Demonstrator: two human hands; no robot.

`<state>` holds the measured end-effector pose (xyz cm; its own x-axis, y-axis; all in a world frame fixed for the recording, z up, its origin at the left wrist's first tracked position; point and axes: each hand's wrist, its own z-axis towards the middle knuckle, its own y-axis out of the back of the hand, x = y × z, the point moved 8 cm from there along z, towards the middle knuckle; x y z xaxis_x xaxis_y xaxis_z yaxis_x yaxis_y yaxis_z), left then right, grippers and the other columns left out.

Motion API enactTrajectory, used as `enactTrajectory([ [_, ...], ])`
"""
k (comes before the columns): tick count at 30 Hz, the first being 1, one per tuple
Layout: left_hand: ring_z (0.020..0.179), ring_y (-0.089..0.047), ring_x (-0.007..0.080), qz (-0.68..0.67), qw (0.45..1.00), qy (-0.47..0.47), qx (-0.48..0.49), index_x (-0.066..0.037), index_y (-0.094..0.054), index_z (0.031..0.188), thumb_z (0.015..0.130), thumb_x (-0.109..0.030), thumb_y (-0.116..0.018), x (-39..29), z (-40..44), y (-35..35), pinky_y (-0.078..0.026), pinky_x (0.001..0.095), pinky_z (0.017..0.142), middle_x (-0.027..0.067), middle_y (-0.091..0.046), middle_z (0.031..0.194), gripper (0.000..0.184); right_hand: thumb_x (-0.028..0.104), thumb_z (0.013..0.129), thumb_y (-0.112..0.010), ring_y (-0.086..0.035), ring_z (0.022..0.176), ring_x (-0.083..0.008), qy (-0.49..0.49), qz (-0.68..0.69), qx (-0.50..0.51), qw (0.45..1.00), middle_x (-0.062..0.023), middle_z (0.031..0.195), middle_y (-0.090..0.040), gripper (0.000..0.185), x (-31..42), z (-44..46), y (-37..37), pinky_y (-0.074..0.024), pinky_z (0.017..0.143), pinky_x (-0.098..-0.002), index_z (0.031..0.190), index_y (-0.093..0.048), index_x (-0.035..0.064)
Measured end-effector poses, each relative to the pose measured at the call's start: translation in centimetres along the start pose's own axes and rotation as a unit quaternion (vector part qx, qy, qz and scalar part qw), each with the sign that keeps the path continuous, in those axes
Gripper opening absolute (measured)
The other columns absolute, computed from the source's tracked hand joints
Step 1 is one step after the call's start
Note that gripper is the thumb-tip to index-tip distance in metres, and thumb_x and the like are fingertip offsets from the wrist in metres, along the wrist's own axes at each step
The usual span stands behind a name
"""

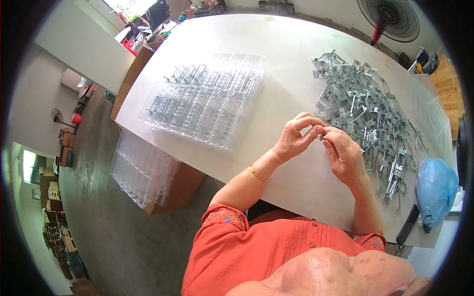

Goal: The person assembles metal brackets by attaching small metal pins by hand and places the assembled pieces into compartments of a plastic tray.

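Both hands meet above the near side of the white table. My left hand is closed, its thumb and fingers pinched around a small shiny metal part. My right hand pinches the same part from the other side; the fingers cover most of it, so its exact shape is hidden. Just beyond my right hand spreads a heap of silvery metal brackets, tangled together. To the left lies a clear plastic tray with rows of compartments, many of them holding similar metal pieces.
More clear trays sit on a cardboard box below the table's left edge. A blue plastic bag and a black phone-like slab are at the right edge. A fan stands beyond the far right corner.
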<state>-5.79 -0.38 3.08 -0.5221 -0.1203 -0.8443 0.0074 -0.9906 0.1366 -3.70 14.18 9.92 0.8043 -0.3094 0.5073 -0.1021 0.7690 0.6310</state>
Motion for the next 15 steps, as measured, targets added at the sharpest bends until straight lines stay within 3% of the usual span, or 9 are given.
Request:
enactTrajectory([
  [7,0.095,-0.068,0.0145,-0.031,0.998,0.044,0.011,0.000,-0.072,0.110,0.101,-0.011,-0.067,0.4,0.0,-0.3,-0.056,0.0307,0.085,0.0080,-0.073,0.102,0.014,-0.001,0.095,-0.068,-0.072,0.105,-0.0357,0.021,-0.029,-0.011,0.999,-0.0175,0.115,-0.072,0.012,0.2,0.1,0.1,-0.0607,0.085,-0.0424,0.106,-0.062,0.0007],
  [13,0.089,-0.066,0.0171,-0.047,0.997,0.054,-0.021,-0.001,-0.072,0.103,0.095,-0.002,-0.072,1.0,-0.1,-0.2,-0.054,0.0312,0.081,0.0072,-0.071,0.097,0.008,-0.001,0.095,-0.068,-0.072,0.102,-0.0361,0.022,-0.040,-0.009,0.999,-0.0178,0.118,-0.071,0.013,0.1,0.0,0.0,-0.0603,0.082,-0.0423,0.106,-0.062,0.0010],
  [15,0.090,-0.066,0.0154,-0.030,0.998,0.040,-0.027,-0.002,-0.072,0.104,0.095,0.000,-0.070,1.0,-0.1,0.0,-0.054,0.0307,0.082,0.0065,-0.070,0.097,0.009,0.000,0.096,-0.068,-0.071,0.101,-0.0361,-0.020,-0.010,-0.012,1.000,-0.0188,0.121,-0.070,0.012,-0.6,-0.2,0.0,-0.0596,0.083,-0.0417,0.106,-0.062,0.0008],
])
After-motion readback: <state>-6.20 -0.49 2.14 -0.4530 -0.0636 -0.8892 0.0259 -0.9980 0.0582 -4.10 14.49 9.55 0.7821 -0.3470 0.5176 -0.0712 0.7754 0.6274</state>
